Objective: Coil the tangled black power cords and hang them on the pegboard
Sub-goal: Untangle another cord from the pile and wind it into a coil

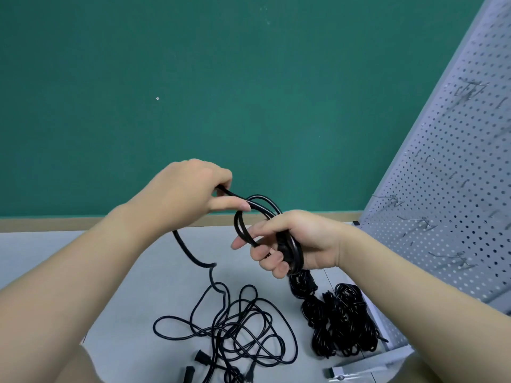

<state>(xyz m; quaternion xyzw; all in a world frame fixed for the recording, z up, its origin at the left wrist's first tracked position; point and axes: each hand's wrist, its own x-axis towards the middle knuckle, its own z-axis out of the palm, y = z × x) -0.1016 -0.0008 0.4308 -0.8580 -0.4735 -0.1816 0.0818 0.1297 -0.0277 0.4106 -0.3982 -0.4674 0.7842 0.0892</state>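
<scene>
Right hand (293, 241) grips a small coil (260, 217) of black cord, fingers curled round its loops. Left hand (188, 189) pinches the same cord just left of the coil; the free run drops to a loose tangle (235, 333) on the grey floor (55, 250). Bundled cords (343, 322) lie against the pegboard (453, 167) base, right. Metal hooks (414, 225) jut from the board. Green wall (193, 78) stands behind.

Tangled cords (235, 335) lie on the floor (83, 244) at left; a bundled cord heap (343, 322) just right of them; the pegboard (456, 189) stands rightmost.
</scene>
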